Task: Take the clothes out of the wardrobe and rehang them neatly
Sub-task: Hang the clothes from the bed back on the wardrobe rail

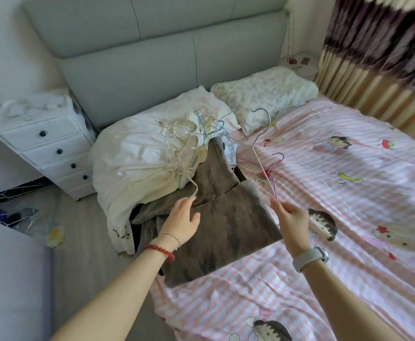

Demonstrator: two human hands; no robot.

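Head view: right hand (290, 216) pinches the lower end of a thin white hanger (263, 166) rising beyond it; left hand (183, 217) rests relaxed on soft brown trousers (216, 217) between both hands. Hangers look light, springy, tangle-prone; hold near the hook.

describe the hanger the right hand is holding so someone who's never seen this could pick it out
Start at the pink striped bedsheet, just right of the grey-brown garment. The right hand has a pinch grip on a thin white wire hanger that rises to a grey hook before the floral pillow. Unlike the tangled hangers on the white clothes, it stands alone.
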